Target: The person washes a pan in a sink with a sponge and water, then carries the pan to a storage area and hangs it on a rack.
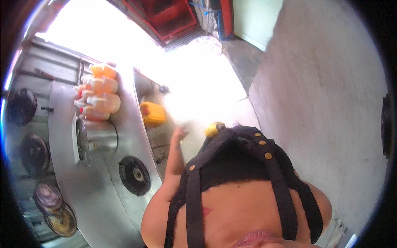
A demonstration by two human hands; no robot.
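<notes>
My left hand (180, 132) hangs low beside my body and is blurred. Nothing shows in it, but how its fingers are set is not clear. Nearest to it is a yellow jerrycan (153, 114) with a reddish part, below the edge of a metal counter (130, 130). My right hand is out of view. Dark dungarees (235, 158) with brass-coloured buttons cover my front. Past them a yellow object (214, 129) shows in part; what it is I cannot tell.
Several orange-filled plastic bottles (104, 86), a metal pot (100, 136) and a round black burner (134, 175) stand on the counter. Pan-like lids (34, 154) hang along the left wall. A grey wall (313, 93) rises at right. Red shelving (170, 18) stands beyond the glaring doorway.
</notes>
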